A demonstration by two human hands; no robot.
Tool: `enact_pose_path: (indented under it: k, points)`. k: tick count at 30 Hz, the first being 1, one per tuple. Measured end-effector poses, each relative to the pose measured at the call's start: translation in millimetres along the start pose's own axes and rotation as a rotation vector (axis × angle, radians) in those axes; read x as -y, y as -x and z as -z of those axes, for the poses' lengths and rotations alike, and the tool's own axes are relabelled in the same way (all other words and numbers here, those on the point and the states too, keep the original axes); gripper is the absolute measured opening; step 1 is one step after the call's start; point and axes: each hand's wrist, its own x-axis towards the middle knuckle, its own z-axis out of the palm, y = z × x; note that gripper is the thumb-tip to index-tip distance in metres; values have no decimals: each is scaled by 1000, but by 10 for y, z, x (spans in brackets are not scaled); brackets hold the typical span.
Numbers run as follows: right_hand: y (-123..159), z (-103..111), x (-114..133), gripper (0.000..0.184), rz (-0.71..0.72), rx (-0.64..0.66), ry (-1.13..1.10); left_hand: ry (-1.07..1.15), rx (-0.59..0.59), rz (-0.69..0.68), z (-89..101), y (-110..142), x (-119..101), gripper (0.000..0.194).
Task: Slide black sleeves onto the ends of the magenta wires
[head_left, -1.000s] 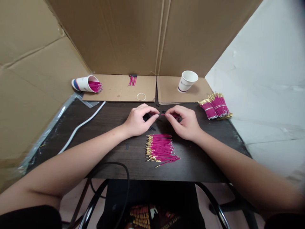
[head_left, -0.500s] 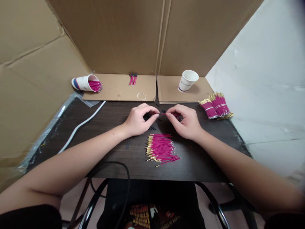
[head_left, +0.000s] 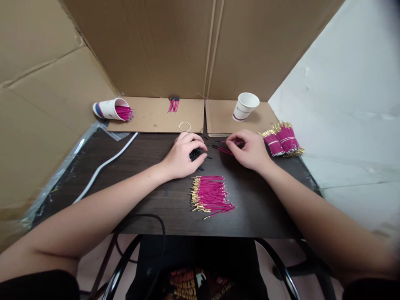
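Note:
My left hand (head_left: 186, 156) is curved over a loose pile of short black sleeves (head_left: 195, 155), thumb and forefinger apart with nothing visible between them. To its right, my right hand (head_left: 248, 149) pinches a thin magenta wire (head_left: 236, 142) with a dark tip pointing left. Just below those fingertips, a few magenta wires with black ends (head_left: 222, 149) lie on the table, partly hidden by the hand. Nearer the body lies a row of magenta wires (head_left: 211, 192), their gold ends to the left and silver ends to the right.
Bundles of magenta wires (head_left: 283, 139) lie at the right. A white paper cup (head_left: 246, 107) stands on cardboard; another paper cup (head_left: 106, 109) lies tipped at left with wires inside. A rubber band (head_left: 185, 126) and a small wire group (head_left: 173, 105) rest on the cardboard. A white cable (head_left: 106, 164) crosses the left.
My hands have moved apart: the right went rightward with the wire, and the left thumb and forefinger have opened over the black sleeves.

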Motion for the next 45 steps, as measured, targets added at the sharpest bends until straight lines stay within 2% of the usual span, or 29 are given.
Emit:
enact_pose_path:
  k: [3, 8, 12, 18, 21, 23, 25, 27, 30, 38, 45]
  points:
    - [-18, 1, -55, 8, -48, 56, 40, -39, 68, -12, -9, 20, 19, 13]
    - [-7, 1, -12, 10, -75, 119, 79, -87, 159, 8, -11, 38, 24, 18]
    - [0, 9, 12, 10, -74, 142, 91, -78, 154, 12, -19, 36, 37, 13]
    - [12, 12, 38, 10, -11, 142, 94, -60, 117, -6, -32, 43, 60, 8]
    - [39, 45, 178, 9, 106, 143, 38, -54, 134, -5, -27, 41, 55, 9]
    - [74, 79, 326, 8, 221, 241, -61, -50, 150, -5, -23, 37, 50, 8]
    - [118, 109, 474, 8, 303, 406, -160, -46, 157, 0, -19, 32, 46, 7]
    - [161, 120, 578, 7, 347, 512, -209, -39, 157, 5, -17, 27, 41, 6]
    - [207, 98, 619, 4, 362, 596, -204, -35, 160, 21, -17, 22, 34, 7]
    - [239, 16, 577, 12, 407, 608, -160, -31, 180, 39, -7, 8, 27, 9]
    - [244, 13, 613, 12, 355, 620, -188, -19, 152, 89, 9, -4, -3, 9]
